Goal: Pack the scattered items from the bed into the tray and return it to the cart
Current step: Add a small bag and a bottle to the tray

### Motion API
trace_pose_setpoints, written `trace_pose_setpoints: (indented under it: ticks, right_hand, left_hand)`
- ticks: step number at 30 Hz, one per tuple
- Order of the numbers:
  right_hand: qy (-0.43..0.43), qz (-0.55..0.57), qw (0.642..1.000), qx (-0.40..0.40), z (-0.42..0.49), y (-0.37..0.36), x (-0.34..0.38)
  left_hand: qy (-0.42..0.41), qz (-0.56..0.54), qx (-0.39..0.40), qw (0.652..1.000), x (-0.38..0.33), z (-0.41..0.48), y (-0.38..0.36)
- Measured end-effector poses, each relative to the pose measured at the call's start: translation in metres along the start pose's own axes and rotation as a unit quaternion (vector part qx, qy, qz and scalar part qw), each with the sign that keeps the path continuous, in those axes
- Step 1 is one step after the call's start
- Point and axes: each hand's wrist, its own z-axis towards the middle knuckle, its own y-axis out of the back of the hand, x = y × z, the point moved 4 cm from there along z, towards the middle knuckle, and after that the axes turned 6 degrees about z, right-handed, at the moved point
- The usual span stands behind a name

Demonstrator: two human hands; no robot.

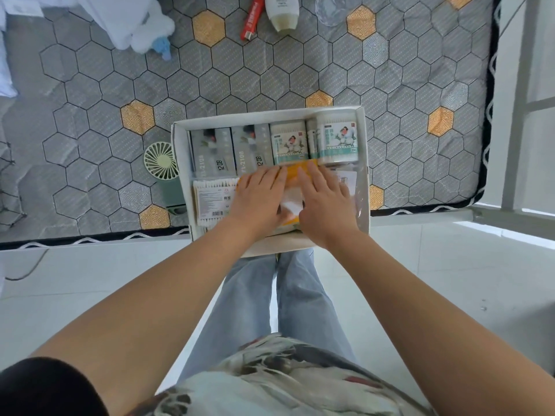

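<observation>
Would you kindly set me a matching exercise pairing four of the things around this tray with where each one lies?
Things:
1. red tube
2. small green fan
3. yellow packet
4. grey boxes

Places:
A. far left of the tray
B. on the bed beyond the tray, beside the white bottle
C. under the left hand and right hand
D. on the bed, outside the tray's left wall

Pairs: 1-B, 2-D, 3-C, 4-A

A heap of white fabric point(120, 22) lies bunched at the upper left. A dark cable point(33, 269) trails over the pale tiled floor point(435, 265). A white metal frame point(516, 115) stands at the right.
</observation>
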Motion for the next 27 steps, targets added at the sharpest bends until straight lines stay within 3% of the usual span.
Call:
trace_pose_setpoints:
  ticks: [8, 18, 27]
  right_hand:
    - [0.03, -0.08, 0.996, 0.033, -0.002, -0.008, 0.005]
    - [-0.012, -0.041, 0.998, 0.036, 0.015, 0.001, 0.004]
    - [0.006, -0.092, 0.996, 0.016, 0.018, 0.001, 0.003]
  left_hand:
    - [-0.023, 0.064, 0.033, 0.997, -0.005, -0.021, -0.015]
    - [0.022, 0.027, 0.031, 0.999, -0.001, -0.015, -0.015]
    - [-0.013, 0.054, 0.033, 0.998, 0.001, -0.012, -0.006]
